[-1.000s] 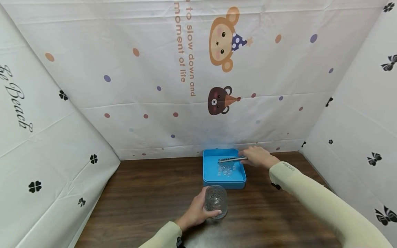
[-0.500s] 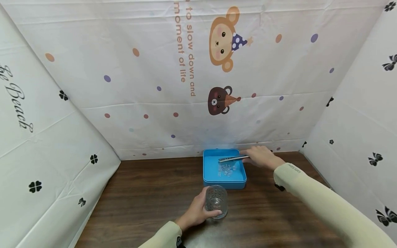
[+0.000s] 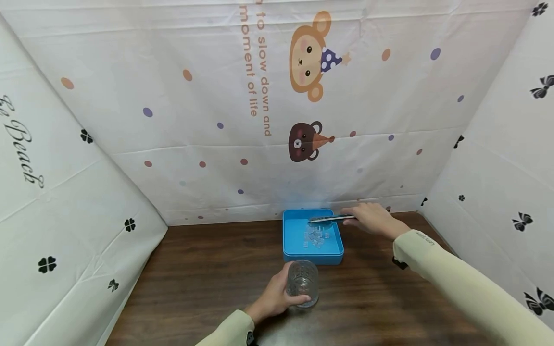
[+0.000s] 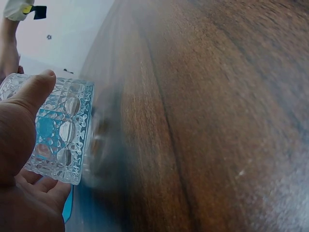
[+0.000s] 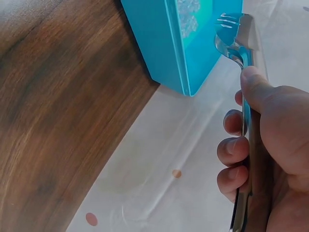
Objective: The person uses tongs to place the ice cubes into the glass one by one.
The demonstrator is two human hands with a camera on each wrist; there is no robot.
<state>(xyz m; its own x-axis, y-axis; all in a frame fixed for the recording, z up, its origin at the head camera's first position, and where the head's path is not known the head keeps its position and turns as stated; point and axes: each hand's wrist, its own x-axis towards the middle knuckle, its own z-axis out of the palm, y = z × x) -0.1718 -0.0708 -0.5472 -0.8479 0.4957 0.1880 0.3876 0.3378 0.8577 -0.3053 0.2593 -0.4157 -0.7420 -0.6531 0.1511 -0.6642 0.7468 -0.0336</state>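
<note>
My left hand holds a clear cut-glass tumbler on the table, thumb on the near side and fingers around the far side. In the left wrist view the tumbler shows its patterned wall. My right hand grips metal serving tongs, one arm ending in fork tines. Their tips are over the back of a square blue box. Several clear, ice-like pieces lie in a heap inside it, just in front of the tongs. Whether the tongs pinch any piece is hard to tell.
The brown wooden table carries everything. A printed white cloth rises right behind the blue box, and further cloths stand at the left and right. The tumbler sits just in front of the box's near wall.
My right hand has shifted a little to the right with the tongs, whose tips have moved slightly right and back within the box. My left hand and the tumbler have stayed put.
</note>
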